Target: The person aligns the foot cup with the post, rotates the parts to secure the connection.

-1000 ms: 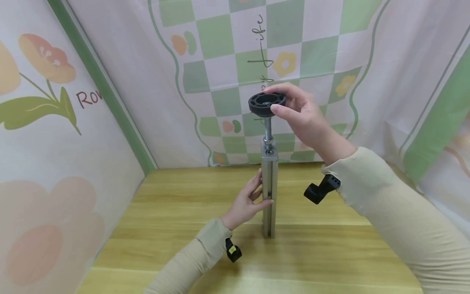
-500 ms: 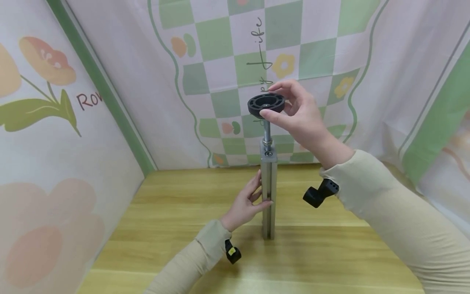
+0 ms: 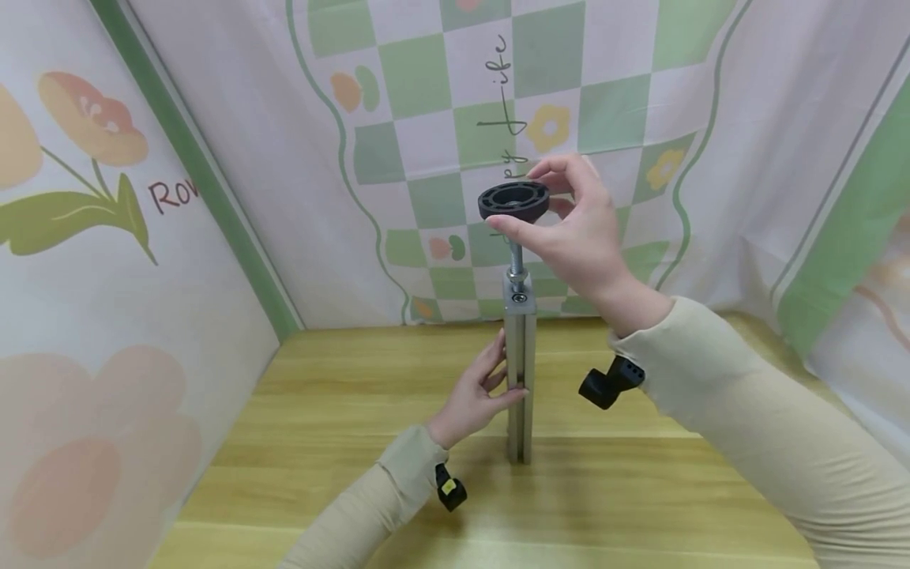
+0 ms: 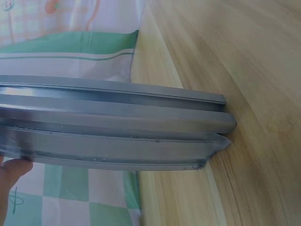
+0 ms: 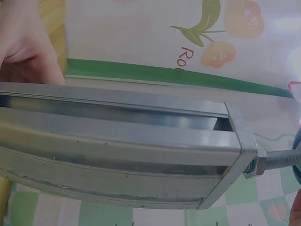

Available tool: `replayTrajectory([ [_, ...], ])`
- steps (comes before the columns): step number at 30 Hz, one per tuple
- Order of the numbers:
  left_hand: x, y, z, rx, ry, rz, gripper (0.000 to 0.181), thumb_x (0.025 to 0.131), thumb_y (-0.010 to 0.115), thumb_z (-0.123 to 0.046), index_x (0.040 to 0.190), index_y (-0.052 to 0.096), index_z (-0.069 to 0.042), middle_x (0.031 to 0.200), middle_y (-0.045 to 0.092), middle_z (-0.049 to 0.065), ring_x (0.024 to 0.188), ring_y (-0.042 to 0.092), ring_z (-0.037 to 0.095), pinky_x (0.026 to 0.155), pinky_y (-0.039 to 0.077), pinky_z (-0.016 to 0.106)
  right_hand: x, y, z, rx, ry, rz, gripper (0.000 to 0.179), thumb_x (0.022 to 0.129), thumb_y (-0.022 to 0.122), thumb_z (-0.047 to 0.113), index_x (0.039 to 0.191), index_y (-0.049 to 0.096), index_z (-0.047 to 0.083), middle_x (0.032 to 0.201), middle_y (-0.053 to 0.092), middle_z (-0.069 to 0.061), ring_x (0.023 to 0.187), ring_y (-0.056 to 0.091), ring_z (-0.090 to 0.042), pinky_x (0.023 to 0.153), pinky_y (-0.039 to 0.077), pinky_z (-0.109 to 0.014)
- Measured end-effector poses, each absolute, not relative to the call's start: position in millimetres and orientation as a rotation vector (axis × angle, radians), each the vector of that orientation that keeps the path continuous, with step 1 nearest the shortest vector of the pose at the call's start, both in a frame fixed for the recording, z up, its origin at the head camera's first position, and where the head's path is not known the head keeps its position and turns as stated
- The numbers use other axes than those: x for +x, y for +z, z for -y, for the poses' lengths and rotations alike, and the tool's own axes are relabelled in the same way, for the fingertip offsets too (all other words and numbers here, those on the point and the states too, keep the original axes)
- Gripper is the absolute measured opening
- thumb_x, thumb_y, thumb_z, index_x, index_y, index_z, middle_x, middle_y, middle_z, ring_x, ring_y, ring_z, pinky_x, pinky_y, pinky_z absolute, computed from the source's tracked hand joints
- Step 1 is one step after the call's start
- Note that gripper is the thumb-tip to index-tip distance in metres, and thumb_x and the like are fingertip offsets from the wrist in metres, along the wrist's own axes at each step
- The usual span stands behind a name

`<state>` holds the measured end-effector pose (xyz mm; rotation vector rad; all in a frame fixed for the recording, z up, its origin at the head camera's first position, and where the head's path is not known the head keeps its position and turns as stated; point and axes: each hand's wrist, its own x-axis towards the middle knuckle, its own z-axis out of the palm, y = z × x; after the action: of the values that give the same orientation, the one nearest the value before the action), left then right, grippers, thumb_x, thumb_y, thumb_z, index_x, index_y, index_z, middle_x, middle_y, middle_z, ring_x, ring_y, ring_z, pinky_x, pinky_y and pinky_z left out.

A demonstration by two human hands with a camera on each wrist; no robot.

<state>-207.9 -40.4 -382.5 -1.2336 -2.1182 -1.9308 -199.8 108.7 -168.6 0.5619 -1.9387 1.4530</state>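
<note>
An aluminium profile (image 3: 520, 356) stands upright on the wooden table, its lower end touching the surface in the left wrist view. My left hand (image 3: 471, 401) grips it around mid-height, thumb across the near face. On top sits a metal end plate (image 5: 233, 153) with a bolt. A threaded rod (image 3: 516, 254) rises from it through a hex nut (image 5: 257, 163). The rod carries a round black levelling foot (image 3: 490, 208) with an open ribbed face turned up. My right hand (image 3: 584, 229) holds that foot by its rim, thumb in front and fingers behind.
The wooden table (image 3: 320, 411) spreads around the profile. Behind it hangs a checked, flowered curtain (image 3: 419, 134), and another printed curtain (image 3: 107, 300) closes the left side. A small black wrist camera (image 3: 604, 387) hangs below the right cuff.
My right thumb has slid leftward along the front of the foot's rim, and the right wrist has shifted slightly left and turned. The left hand and the profile hold their place.
</note>
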Motion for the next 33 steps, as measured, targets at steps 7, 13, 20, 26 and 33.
replayTrajectory([
  [7, -207.9, -382.6, 41.2, -1.225, -1.945, 2.115, 0.087, 0.084, 0.060, 0.013, 0.150, 0.007, -0.004, 0.159, 0.011, 0.012, 0.138, 0.029, 0.036, 0.110, 0.035, 0.036, -197.5, -168.7, -103.8, 0.518, 1.377, 1.935, 0.053, 0.068, 0.086, 0.011, 0.107, 0.054, -0.002, 0.102, 0.046, 0.006, 0.094, 0.049, -0.010, 0.083, 0.047, -0.018],
  [13, -208.3, -382.5, 42.1, -1.236, -1.942, 2.104, 0.087, 0.085, 0.060, 0.012, 0.151, 0.007, -0.008, 0.158, 0.012, 0.012, 0.139, 0.029, 0.035, 0.110, 0.035, 0.038, -198.5, -170.5, -101.9, 0.536, 1.357, 1.897, 0.053, 0.067, 0.086, 0.010, 0.107, 0.053, -0.004, 0.101, 0.046, 0.007, 0.092, 0.048, -0.010, 0.080, 0.047, -0.016],
  [20, -208.7, -383.0, 41.5, -1.246, -1.949, 2.093, 0.088, 0.084, 0.061, 0.013, 0.152, 0.008, -0.011, 0.158, 0.013, 0.011, 0.138, 0.030, 0.035, 0.110, 0.035, 0.039, -202.8, -172.6, -107.8, 0.624, 1.467, 1.873, 0.054, 0.068, 0.082, -0.001, 0.111, 0.050, 0.000, 0.102, 0.048, 0.005, 0.094, 0.048, -0.010, 0.083, 0.046, -0.018],
  [26, -208.9, -384.0, 41.4, -1.245, -1.945, 2.110, 0.087, 0.085, 0.060, 0.012, 0.151, 0.007, -0.009, 0.158, 0.012, 0.012, 0.138, 0.029, 0.035, 0.110, 0.035, 0.040, -208.4, -176.1, -116.1, 0.845, 1.814, 1.829, 0.042, 0.083, 0.061, -0.005, 0.120, 0.044, 0.006, 0.108, 0.049, -0.001, 0.100, 0.051, -0.014, 0.089, 0.046, -0.018],
  [33, -208.5, -384.3, 41.0, -1.241, -1.934, 2.115, 0.088, 0.085, 0.061, 0.012, 0.151, 0.007, -0.008, 0.158, 0.012, 0.012, 0.137, 0.030, 0.036, 0.110, 0.035, 0.038, -220.1, -176.4, -116.7, 1.102, 2.184, 1.600, 0.037, 0.087, 0.043, 0.011, 0.124, 0.043, 0.014, 0.112, 0.052, -0.009, 0.096, 0.057, -0.017, 0.092, 0.045, -0.025],
])
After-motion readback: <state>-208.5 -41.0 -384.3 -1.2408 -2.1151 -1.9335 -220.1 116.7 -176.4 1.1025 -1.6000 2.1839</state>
